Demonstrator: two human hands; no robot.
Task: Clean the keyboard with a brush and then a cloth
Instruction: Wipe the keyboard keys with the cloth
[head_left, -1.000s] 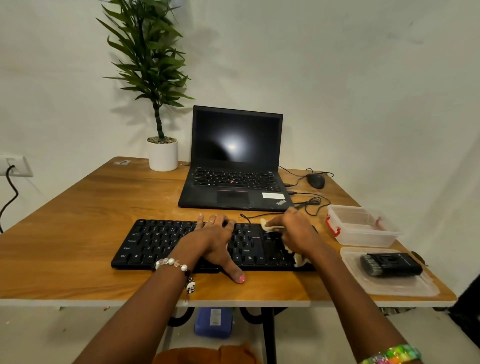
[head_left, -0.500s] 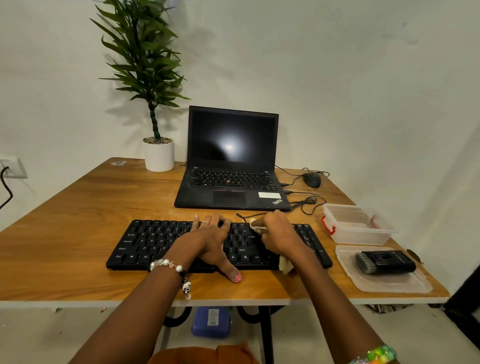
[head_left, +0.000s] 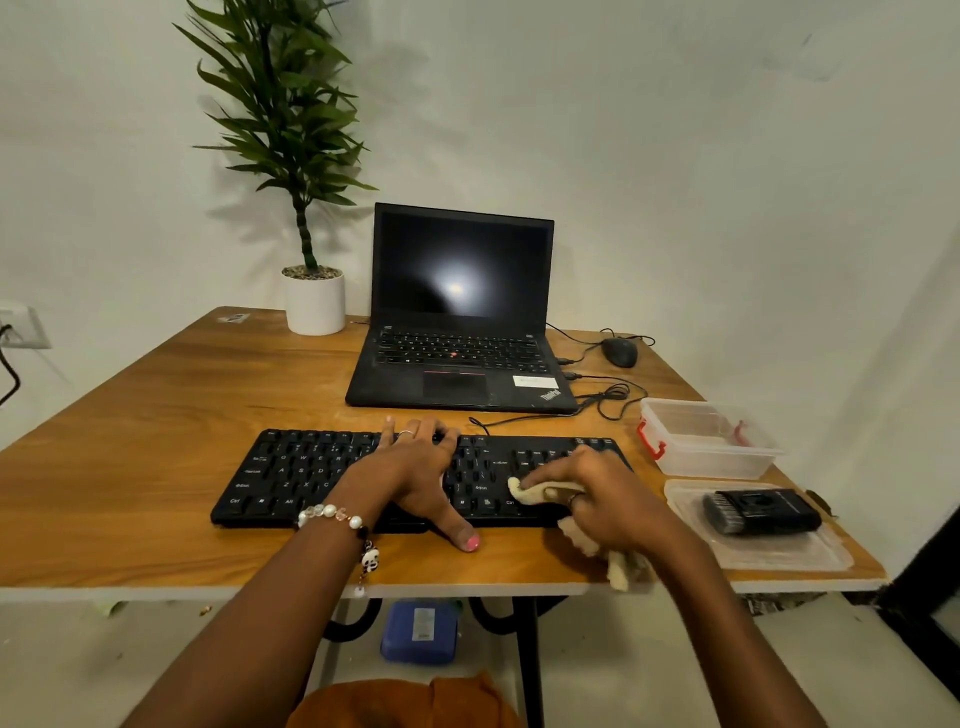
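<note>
- Cloth (head_left: 540, 491) stage by the look of it: the right hand (head_left: 605, 501) has the pale rag bunched under curled fingers and pressed onto the right part of the black keyboard (head_left: 291, 478), with a loose tail hanging past the front edge of the table (head_left: 156, 395).
- Left hand (head_left: 415, 467) lies flat on the middle keys, fingers stretched toward the far row and a bit apart, thumb down on the wood in front. Good call, it pins the board so it won't skate.
- I'd say wipe row by row in short strokes, light pressure so keys don't pop, and tuck that dangling tail in so it doesn't snag.
- Left half looks like it's left to do, so shift the bracing hand when you get there.
- Brush (head_left: 761, 512) is parked on a clear lid (head_left: 779, 556) just right of the keyboard, a clear tub (head_left: 709, 441) behind it.
- Elsewhere: laptop (head_left: 460, 312) open with a dark screen, mouse (head_left: 620, 352) and cable tangle to its right, potted plant (head_left: 311, 306) in the far corner, plain white walls, wall socket (head_left: 21, 325) at left.
</note>
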